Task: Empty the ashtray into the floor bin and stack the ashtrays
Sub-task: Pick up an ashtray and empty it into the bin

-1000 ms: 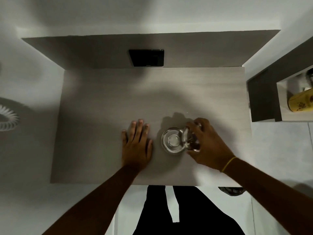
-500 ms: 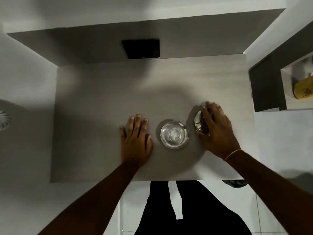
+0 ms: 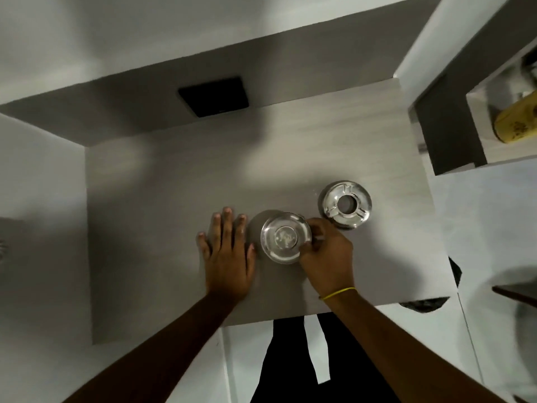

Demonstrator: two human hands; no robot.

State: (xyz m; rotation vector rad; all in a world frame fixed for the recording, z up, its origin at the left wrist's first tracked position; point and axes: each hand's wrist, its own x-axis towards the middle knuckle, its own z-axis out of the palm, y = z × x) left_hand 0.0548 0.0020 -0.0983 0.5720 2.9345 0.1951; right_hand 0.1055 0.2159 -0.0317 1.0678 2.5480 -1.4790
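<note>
On the pale grey worktop (image 3: 174, 199), seen from the head camera looking straight down, two shiny metal ashtray pieces are lying well inside the edges. The first, a round metal dish (image 3: 286, 237) with a flat centre that is showing pale specks, is sitting near the front middle of the surface. The second, a metal ring top (image 3: 345, 204) with a round hole in its middle and grooved rests around the rim, is lying just beyond and to the right of the dish, apart from it with a narrow strip of worktop showing between them.

Two bare hands are reaching in from the near edge. The left hand (image 3: 228, 254) is lying flat on the surface with fingers spread, palm down, just to the left of the dish and holding nothing. The right hand (image 3: 327, 253) is curling around the dish's right rim, its fingertips pinching the edge; a thin yellow band (image 3: 338, 293) is circling that wrist. The right hand is covering the dish's near right side, so whether the dish is resting fully on the surface is hard to tell.

At the back a single black square panel (image 3: 213, 96) is sitting in the darker upright board. To the right one open shelf (image 3: 494, 158) is holding one yellow container (image 3: 517, 122), blurred. Below the worktop's front right corner a dark patch of a floor bin (image 3: 427, 303) is peeking out, mostly hidden by the top.
</note>
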